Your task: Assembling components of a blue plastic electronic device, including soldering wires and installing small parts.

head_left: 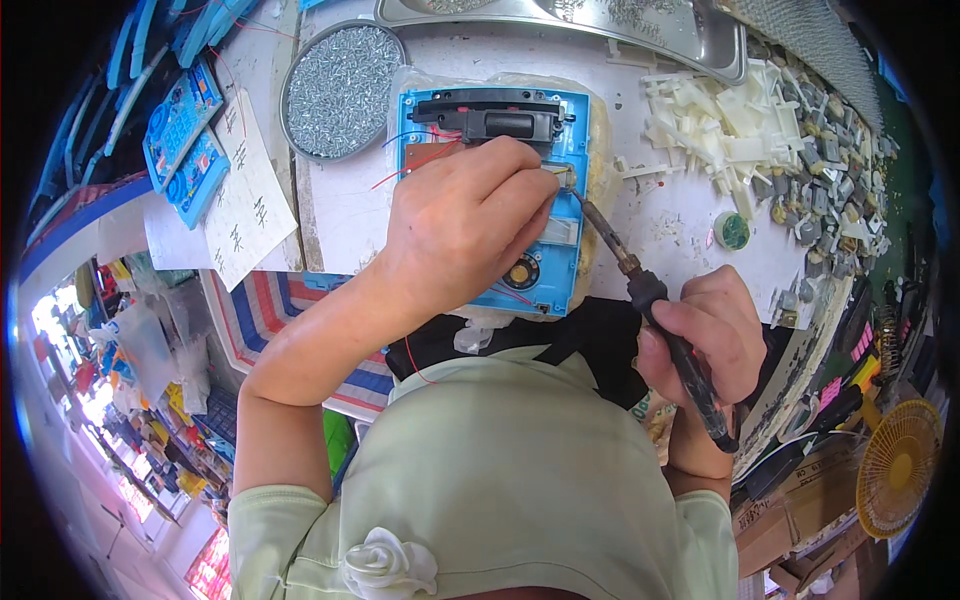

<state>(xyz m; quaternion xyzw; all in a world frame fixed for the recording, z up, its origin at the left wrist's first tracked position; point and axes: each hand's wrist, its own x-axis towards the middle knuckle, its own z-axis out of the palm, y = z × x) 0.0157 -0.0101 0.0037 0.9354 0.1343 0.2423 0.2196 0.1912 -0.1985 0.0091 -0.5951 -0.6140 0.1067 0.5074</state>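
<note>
A blue plastic housing (578,130) lies inner side up on a wrapped pad in front of me. Along its far edge runs a black part (495,125); a round speaker (521,270) sits near its lower end. My left hand (470,215) rests over the middle of the housing, fingertips pinched at its right side. What they hold is too small to make out. A soldering iron (665,310) is gripped by its black handle in my right hand (715,330), its tip close to my left fingertips. Thin red and blue wires stick out left of the housing.
A round tray of screws (345,92) stands at the far left, beside a written paper sheet (250,200) and blue panels (185,145). White plastic parts (720,120), small grey parts (825,160) and a green round tin (731,231) lie right. A metal tray (580,20) is at the back.
</note>
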